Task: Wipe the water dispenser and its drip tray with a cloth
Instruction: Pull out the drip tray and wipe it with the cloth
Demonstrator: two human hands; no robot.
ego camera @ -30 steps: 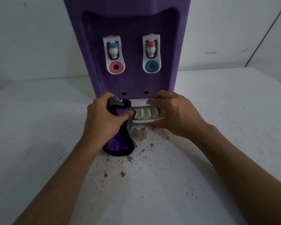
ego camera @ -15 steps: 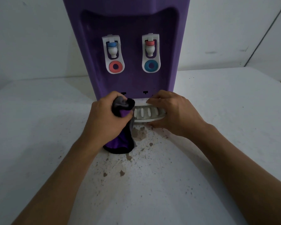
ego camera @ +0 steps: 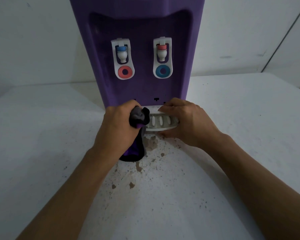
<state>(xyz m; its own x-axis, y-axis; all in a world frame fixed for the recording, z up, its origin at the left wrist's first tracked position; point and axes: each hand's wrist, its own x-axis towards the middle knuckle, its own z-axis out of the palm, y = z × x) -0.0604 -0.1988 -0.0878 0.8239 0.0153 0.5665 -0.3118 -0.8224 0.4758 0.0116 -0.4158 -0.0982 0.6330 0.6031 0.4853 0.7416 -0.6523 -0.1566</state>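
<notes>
A purple water dispenser (ego camera: 142, 80) stands on a white table, with two white taps on its front. Its white slotted drip tray (ego camera: 160, 122) juts out at the base. My left hand (ego camera: 117, 129) grips a bunched dark purple and grey cloth (ego camera: 139, 116), whose top end presses on the tray's left side. The cloth's lower end (ego camera: 132, 153) hangs down onto the table. My right hand (ego camera: 187, 121) holds the tray's right side, fingers curled over its top and thumb under its front rim. The tray's right part is hidden by that hand.
The white table (ego camera: 249, 135) is chipped and stained with brown flecks (ego camera: 151, 142) just in front of the tray. A pale wall (ego camera: 33, 40) rises close behind the dispenser. The left tap (ego camera: 122, 58) and right tap (ego camera: 162, 57) hang above the tray.
My left hand has pushed the cloth a little forward and right, onto the tray's left end. My right hand stays in place on the tray.
</notes>
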